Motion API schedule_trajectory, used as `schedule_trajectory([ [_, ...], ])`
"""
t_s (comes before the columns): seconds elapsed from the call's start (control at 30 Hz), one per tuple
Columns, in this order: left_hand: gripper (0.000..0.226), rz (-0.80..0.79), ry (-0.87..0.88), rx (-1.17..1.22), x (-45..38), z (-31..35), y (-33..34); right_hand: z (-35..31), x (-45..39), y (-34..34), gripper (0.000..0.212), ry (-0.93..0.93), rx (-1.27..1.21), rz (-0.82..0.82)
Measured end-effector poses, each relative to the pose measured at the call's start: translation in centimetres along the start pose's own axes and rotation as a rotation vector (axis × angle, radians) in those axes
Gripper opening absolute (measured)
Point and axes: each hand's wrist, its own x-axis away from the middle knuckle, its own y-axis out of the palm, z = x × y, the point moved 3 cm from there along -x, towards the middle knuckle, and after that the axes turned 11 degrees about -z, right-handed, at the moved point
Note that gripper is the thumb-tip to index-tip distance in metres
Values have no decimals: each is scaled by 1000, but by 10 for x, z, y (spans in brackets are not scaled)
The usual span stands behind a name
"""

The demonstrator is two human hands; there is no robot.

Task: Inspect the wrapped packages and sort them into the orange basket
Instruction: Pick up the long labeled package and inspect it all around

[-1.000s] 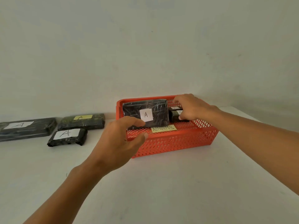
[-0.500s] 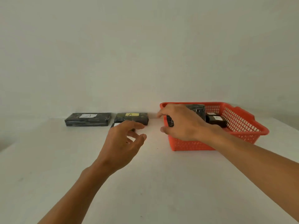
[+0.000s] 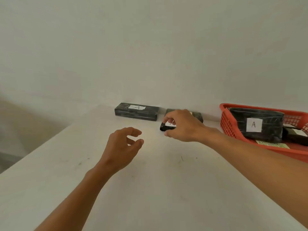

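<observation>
On the white bench (image 3: 150, 189), against the wall, three dark wrapped packages are lying outside the orange basket (image 3: 224, 121): a long package (image 3: 135, 112) with a white "A" label at far left, a second package (image 3: 198, 116) half hidden behind the right hand (image 3: 183, 126), and a small package (image 3: 165, 127) just in front of it. The small package is being reached over by the right hand, its fingers curled down around the labelled top and thumb at the near edge; whether contact is actually being made cannot be told, though a grip looks to be forming. The left hand (image 3: 122, 146) is being held above the bench, near the small package but apart from it, fingers loosely curled and nothing being held. Inside the basket, at the right edge of view, a large package (image 3: 256, 124) marked "A" is being propped against the basket wall, with smaller dark items and a yellow note beside it. The wrap looks glossy and film-like, so some slipperiness is being assumed; the small package appears compact, stiff and probably light, judged only by its size. A pinch across the short sides, thumb opposing fingers, is being judged the surest hold, keeping the label exposed for inspection. Three packages are being counted as not yet sorted.
</observation>
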Motion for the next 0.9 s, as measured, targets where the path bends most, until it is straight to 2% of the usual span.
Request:
schedule_trajectory([
  [0.33, 22, 1, -113, 34, -48, -67, -14, 5, -135, 28, 44, 44, 51, 12],
  [0.47, 16, 53, -135, 122, -52, -80, -13, 11, -175, 41, 56, 56, 80, -20],
  [0.6, 15, 74, -135, 183, -53, -81, -14, 11, -190, 54, 62, 131, 113, -35],
  [0.73, 15, 93, -145, 228, -52, -80, -14, 2, -192, 52, 82, 202, 84, -53],
  [0.9, 14, 121, -164, 284, -50, -83, -16, -4, -189, 48, 72, 264, 20, -166],
])
